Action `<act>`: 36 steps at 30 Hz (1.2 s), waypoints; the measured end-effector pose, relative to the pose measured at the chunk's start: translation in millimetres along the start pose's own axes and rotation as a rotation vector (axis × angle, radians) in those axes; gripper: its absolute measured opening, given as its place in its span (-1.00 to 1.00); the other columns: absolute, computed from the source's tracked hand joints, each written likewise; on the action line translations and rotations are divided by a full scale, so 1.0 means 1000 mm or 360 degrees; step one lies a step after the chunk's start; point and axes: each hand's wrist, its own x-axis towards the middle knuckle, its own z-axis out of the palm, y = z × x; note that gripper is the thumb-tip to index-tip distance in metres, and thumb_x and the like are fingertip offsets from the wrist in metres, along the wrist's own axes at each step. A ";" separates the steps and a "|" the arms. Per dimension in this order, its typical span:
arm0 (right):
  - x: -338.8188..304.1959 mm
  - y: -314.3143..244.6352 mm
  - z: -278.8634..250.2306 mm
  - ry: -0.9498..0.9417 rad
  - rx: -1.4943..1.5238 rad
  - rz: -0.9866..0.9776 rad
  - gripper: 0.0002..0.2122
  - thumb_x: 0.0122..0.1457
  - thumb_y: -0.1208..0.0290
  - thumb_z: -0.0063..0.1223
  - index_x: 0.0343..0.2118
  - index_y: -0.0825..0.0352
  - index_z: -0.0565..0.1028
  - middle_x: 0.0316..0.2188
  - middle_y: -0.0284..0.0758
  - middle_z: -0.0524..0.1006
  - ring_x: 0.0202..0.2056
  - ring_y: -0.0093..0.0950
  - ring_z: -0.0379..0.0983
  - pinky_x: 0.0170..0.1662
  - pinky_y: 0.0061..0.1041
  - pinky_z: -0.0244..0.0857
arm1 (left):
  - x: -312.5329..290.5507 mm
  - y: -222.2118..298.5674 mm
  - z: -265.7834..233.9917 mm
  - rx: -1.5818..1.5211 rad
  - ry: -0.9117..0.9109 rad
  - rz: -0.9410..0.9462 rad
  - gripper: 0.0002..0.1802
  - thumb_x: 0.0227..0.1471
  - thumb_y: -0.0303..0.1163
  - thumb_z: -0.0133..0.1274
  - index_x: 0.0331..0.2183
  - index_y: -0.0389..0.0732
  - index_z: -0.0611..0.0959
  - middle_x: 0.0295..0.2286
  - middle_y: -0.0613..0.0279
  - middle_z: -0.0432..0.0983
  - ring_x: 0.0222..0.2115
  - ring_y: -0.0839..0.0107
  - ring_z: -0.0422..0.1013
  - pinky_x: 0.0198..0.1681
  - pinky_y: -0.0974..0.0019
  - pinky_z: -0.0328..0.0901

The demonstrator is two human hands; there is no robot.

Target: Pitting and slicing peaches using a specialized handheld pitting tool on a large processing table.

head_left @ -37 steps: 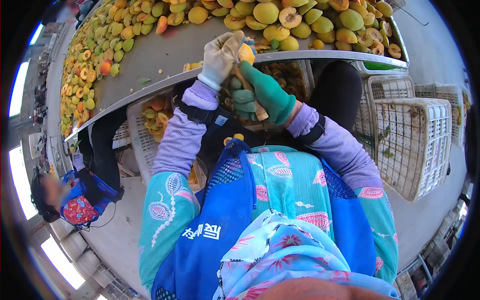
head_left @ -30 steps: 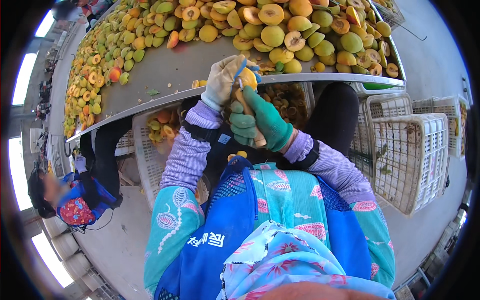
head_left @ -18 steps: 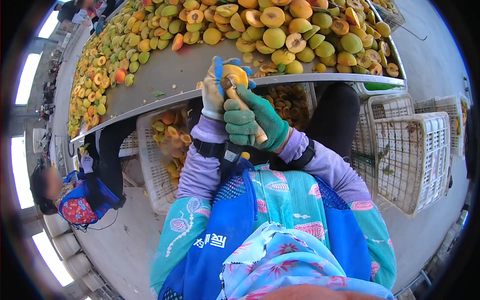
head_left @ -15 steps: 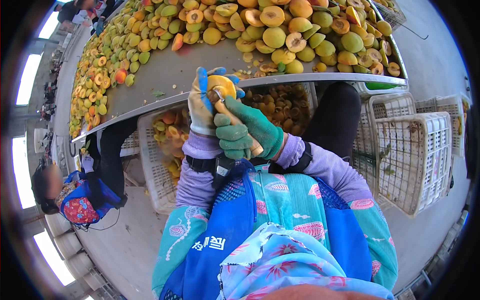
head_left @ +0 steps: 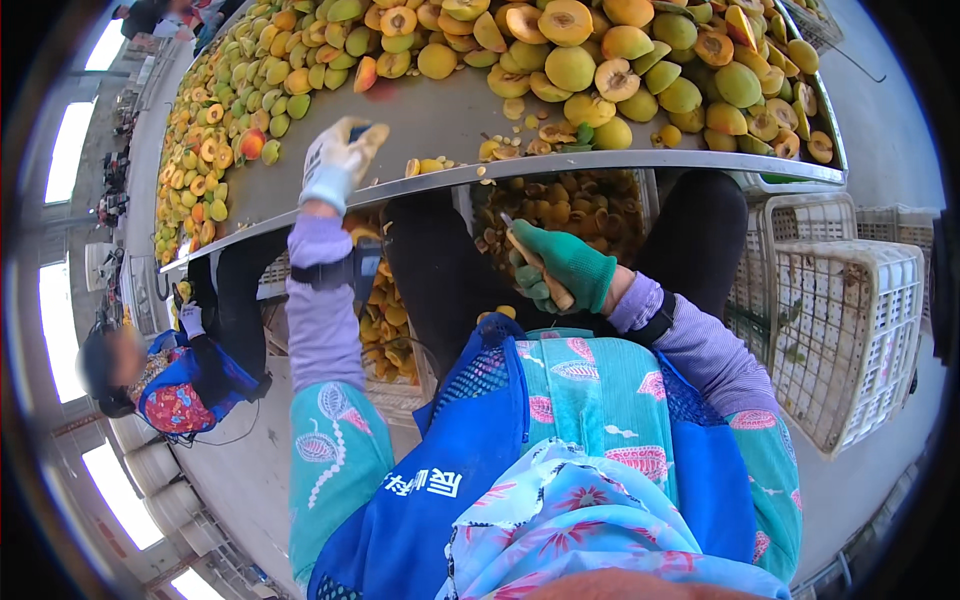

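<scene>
Grey metal table (head_left: 425,122) bears heaped fruit (head_left: 570,68), many halved; your white-gloved left hand (head_left: 342,158) is over its near edge, fingers curled, any contents unclear; your green-gloved right hand (head_left: 572,262), nearer you, grips the wooden-handled tool (head_left: 540,267).

Right hand (head_left: 572,262): grips wooden-handled tool (head_left: 558,291) | left hand (head_left: 340,158) (pale-gloved): by edge of grey table (head_left: 440,103) | fruit (head_left: 570,68) heaped thereon

Wooden-handled tool (head_left: 543,273) slants in the right hand (head_left: 572,262).
</scene>
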 end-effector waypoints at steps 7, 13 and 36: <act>-0.006 -0.045 0.000 0.0348 -0.0508 -0.0570 -0.57 0.17 -0.08 -0.19 -0.50 0.27 0.35 -0.75 -0.43 0.31 -0.78 -0.63 0.19 -0.77 -0.65 0.05 | 0.128 0.068 0.062 0.0489 -0.0341 0.0153 -0.19 -0.19 0.12 0.08 -0.01 -0.25 0.36 -0.09 -0.13 0.38 -0.06 0.04 0.33 0.00 0.15 0.20; 0.012 -0.058 -0.002 0.0570 -0.1059 -0.1265 -0.54 0.18 -0.03 -0.20 -0.42 0.39 0.39 -0.67 -0.27 0.41 -0.62 -0.43 0.38 -0.54 -0.40 0.26 | 0.059 0.024 0.045 -0.1517 -0.0882 0.0249 -0.42 -0.02 -0.29 0.01 0.04 -0.29 0.31 -0.17 -0.01 0.42 -0.21 0.23 0.45 -0.20 0.22 0.39; 0.008 -0.018 0.022 0.0439 -0.1198 -0.1409 -0.52 0.22 0.01 -0.25 -0.42 0.45 0.42 -0.63 -0.19 0.46 -0.60 -0.39 0.44 -0.52 -0.41 0.28 | -0.068 0.090 0.093 -0.1765 0.0030 0.0408 -0.69 0.14 -0.32 -0.08 -0.27 -0.44 0.46 -0.35 0.01 0.48 -0.38 0.33 0.48 -0.32 0.29 0.47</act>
